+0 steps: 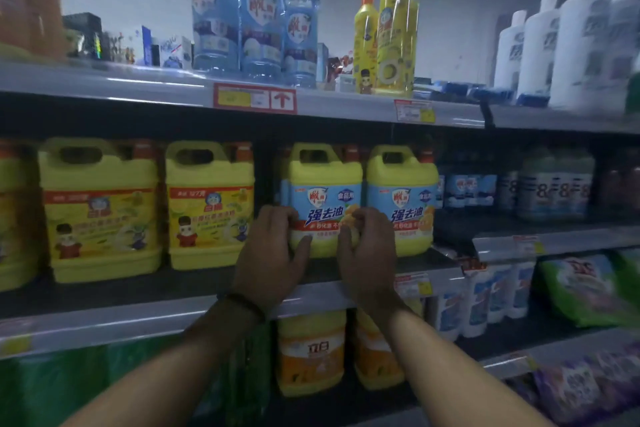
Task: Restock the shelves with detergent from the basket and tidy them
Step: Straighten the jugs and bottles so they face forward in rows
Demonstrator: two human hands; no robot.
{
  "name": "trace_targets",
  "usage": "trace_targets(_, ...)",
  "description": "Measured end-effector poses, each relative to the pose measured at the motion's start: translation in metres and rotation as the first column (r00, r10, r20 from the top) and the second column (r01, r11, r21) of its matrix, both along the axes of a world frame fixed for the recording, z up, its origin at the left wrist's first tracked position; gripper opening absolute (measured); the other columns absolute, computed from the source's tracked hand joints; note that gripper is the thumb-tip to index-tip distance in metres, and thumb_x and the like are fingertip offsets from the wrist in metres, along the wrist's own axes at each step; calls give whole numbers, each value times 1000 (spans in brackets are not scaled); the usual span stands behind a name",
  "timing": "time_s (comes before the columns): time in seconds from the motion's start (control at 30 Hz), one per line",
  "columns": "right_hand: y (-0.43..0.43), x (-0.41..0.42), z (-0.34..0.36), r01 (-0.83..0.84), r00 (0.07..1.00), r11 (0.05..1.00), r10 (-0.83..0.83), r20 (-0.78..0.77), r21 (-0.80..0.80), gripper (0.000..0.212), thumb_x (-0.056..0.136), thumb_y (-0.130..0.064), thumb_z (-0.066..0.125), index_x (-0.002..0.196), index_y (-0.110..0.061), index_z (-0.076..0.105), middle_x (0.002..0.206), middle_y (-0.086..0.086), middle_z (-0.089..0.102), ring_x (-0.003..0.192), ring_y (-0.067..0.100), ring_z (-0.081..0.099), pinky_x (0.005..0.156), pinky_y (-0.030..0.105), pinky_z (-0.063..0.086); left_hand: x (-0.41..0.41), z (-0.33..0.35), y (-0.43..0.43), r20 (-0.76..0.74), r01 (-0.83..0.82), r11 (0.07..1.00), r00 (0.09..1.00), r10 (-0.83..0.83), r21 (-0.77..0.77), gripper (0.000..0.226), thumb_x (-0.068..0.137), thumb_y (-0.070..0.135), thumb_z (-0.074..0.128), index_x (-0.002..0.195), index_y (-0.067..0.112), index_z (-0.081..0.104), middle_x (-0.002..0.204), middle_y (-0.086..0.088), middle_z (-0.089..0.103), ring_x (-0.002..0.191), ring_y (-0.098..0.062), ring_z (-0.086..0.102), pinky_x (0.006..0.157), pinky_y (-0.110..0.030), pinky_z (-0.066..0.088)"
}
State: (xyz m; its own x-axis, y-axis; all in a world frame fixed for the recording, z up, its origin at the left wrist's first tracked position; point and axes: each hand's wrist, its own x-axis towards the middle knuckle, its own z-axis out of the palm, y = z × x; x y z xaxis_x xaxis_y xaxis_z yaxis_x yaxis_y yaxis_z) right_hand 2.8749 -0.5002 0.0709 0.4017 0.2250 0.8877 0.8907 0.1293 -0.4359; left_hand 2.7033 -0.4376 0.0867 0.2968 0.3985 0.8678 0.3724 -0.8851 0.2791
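Note:
A yellow detergent jug with a blue label (325,191) stands on the middle shelf (138,319). My left hand (273,253) presses against its lower left side and my right hand (367,253) against its lower right, fingers curled on the label. A twin jug (403,198) stands touching it on the right. Two yellow jugs with yellow labels (100,208) (209,204) stand further left. The basket is out of view.
The top shelf carries blue bottles (256,17), yellow bottles (394,35) and white bottles (561,45). Below are orange-labelled jugs (311,354), white refill pouches (485,298) and green and purple bags (585,288). A dark gap lies between the yellow-label and blue-label jugs.

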Motion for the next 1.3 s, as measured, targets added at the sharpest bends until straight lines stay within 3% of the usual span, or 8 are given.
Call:
trace_targets(0.17,13,-2,-11,80,990,997,-79,-113,7,30,98,-30,65,124,-15,58,116,2,59,108,18,56,91,38,54,19,-12,12,28,-91,990,995,94,-107,61,93,49,71,140,20,44,136,0,44,115,-9,51,92,-24,53)
trace_targets(0.33,14,-1,-10,96,991,991,-104,-79,-91,58,93,-38,65,144,-19,48,131,0,58,117,15,56,94,30,52,22,-13,17,-17,-64,982,998,62,-176,81,90,50,74,153,23,31,142,0,47,122,-15,57,95,-34,59)
trace_targets(0.5,13,-1,-9,83,995,987,-89,-39,-137,73,89,-46,66,153,-19,42,134,1,63,118,17,62,96,35,56,22,-16,11,-62,-146,987,988,142,-61,75,95,48,66,155,19,33,141,-2,55,118,-17,63,91,-35,61)
trace_targets(0.63,11,5,-11,59,996,993,-65,-54,-104,63,91,-40,69,148,-20,49,134,0,65,120,18,62,98,33,52,25,-19,10,-90,-189,982,978,186,-18,75,95,47,65,156,16,34,142,-5,56,114,-18,66,87,-34,62)
trace_targets(0.8,14,8,-16,41,999,998,-42,-25,-46,50,102,-47,61,144,-21,54,127,-3,65,117,15,62,94,40,57,23,-20,10,-112,-220,975,970,216,-27,83,93,49,64,159,15,28,140,-7,60,112,-22,64,86,-37,61)
trace_targets(1.07,15,4,-14,124,992,971,-115,54,-204,78,102,-66,33,160,-14,37,140,12,62,124,28,61,96,43,55,18,-14,11,-101,-140,980,987,126,-145,95,83,50,74,158,24,23,140,-3,62,117,-23,62,92,-39,60)
trace_targets(1.2,12,8,-15,11,997,992,-21,-73,-128,65,103,-60,38,153,-19,47,130,2,63,119,20,58,96,37,50,16,-12,18,-104,-45,977,994,24,-210,102,74,66,68,156,30,20,136,0,67,115,-22,67,92,-43,62)
trace_targets(1.3,10,8,-17,-94,994,996,94,-51,4,37,107,-43,43,124,-18,64,106,-7,60,102,18,61,84,36,50,17,-9,21,-71,116,939,987,-146,-325,108,74,79,71,158,35,21,145,6,61,124,-15,65,102,-42,58)
